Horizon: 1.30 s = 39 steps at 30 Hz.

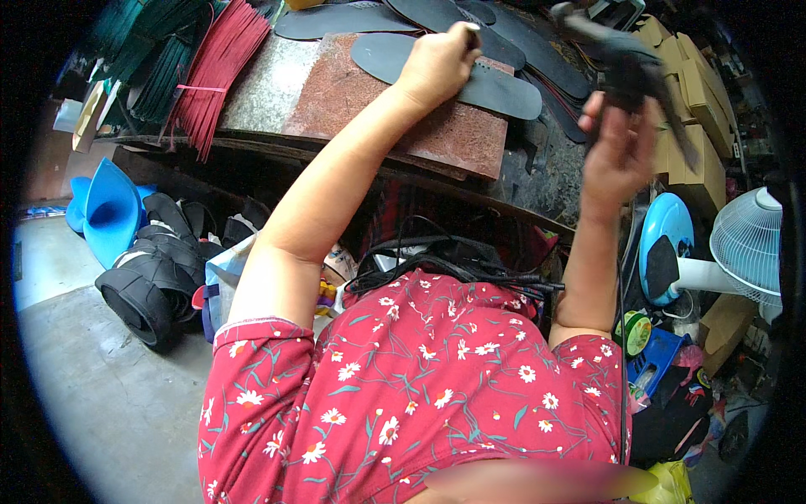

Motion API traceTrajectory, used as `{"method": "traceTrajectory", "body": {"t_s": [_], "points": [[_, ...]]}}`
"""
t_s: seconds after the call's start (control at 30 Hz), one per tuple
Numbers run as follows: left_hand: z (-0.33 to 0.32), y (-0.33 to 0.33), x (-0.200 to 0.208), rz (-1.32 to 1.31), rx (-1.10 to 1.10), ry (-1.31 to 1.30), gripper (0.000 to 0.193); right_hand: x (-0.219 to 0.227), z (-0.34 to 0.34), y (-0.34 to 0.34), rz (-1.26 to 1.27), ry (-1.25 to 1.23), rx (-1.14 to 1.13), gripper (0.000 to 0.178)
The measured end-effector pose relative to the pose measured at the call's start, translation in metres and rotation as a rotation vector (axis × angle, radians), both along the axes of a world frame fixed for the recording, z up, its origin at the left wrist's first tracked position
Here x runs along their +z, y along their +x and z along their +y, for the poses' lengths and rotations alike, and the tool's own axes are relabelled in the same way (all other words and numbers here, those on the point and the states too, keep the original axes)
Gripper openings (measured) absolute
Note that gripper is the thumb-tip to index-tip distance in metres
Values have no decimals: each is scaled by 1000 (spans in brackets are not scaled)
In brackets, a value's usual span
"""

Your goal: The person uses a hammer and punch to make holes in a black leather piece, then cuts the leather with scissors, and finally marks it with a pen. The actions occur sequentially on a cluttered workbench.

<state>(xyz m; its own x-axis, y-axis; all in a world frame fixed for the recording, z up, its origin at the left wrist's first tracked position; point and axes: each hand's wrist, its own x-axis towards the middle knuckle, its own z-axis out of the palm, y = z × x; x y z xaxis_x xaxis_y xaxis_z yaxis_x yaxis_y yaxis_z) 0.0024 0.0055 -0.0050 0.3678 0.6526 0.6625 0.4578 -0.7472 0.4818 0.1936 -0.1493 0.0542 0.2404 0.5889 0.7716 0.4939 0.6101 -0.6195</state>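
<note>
Grey, smooth and sheet-like, a long sole-shaped piece with rounded ends lies flat on a reddish, rough-grained slab, which itself sits on the worn surface; a short row of tiny dark holes shows near its middle. The left grip is over that piece, fingers curled closed around a small dark object of which only the end shows. The right grip, raised to the right, is wrapped around a dark tool, too blurred for its shape to be certain. More flat, dark sole shapes overlap behind the slab. To the left lie thin red strips, bound by a pink band, beside dark green strips. Plain brown cardboard boxes are stacked at right; any print on the round green reel below is too small to read.
</note>
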Motion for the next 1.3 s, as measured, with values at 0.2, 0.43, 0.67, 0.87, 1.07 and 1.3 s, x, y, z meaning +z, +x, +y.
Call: {"method": "traceTrajectory", "body": {"t_s": [0.2,0.43,0.67,0.87,1.07,1.3], "points": [[-3,-1,1,-457,-15,-476,14,-41,17,6,-382,-358,-296,39],[1,0,-4,-224,23,-312,21,11,-7,-4,67,-174,-36,32],[-14,9,0,70,-79,165,17,-5,9,-12,-443,-161,-188,44],[4,1,-1,-945,-209,-559,10,-42,5,1,-293,-601,-327,39],[9,-22,-7,-666,-126,-613,14,-45,1,-1,-281,-713,-328,43],[9,-22,-7,-413,-23,-506,16,-15,1,-4,-142,-469,-215,38]]}}
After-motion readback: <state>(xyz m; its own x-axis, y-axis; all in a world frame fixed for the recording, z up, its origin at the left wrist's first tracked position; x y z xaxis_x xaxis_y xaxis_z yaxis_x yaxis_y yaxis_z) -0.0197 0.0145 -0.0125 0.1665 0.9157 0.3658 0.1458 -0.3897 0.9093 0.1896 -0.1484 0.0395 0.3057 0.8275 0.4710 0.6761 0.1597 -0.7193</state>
